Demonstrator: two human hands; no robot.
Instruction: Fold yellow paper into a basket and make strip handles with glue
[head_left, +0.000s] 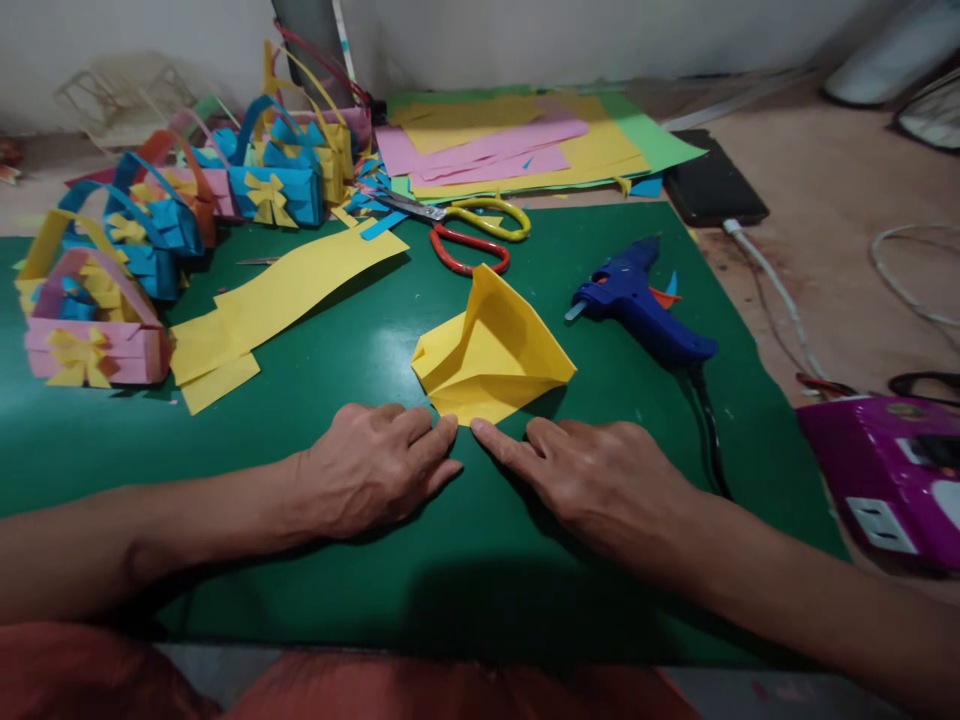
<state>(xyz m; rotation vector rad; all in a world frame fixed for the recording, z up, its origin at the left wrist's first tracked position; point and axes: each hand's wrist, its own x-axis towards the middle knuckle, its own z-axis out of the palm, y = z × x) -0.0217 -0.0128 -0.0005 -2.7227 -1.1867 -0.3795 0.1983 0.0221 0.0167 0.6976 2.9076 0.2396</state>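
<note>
Paper (499,345) seems mid-crease: my left hand (381,465) and right hand (596,470), half-curled, gripping nothing, touch its near edge; next calls for even pressure.

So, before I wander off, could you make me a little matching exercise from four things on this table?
Things:
1. Scissors
2. Glue gun
3. Phone
4. Folded paper

Descriptions:
A. Black, with a white cable at its end
B. Touched by the left hand and right hand
C. One handle red, the other yellow
D. Blue, to the right of the folded paper

Pairs: 1-C, 2-D, 3-A, 4-B
</note>
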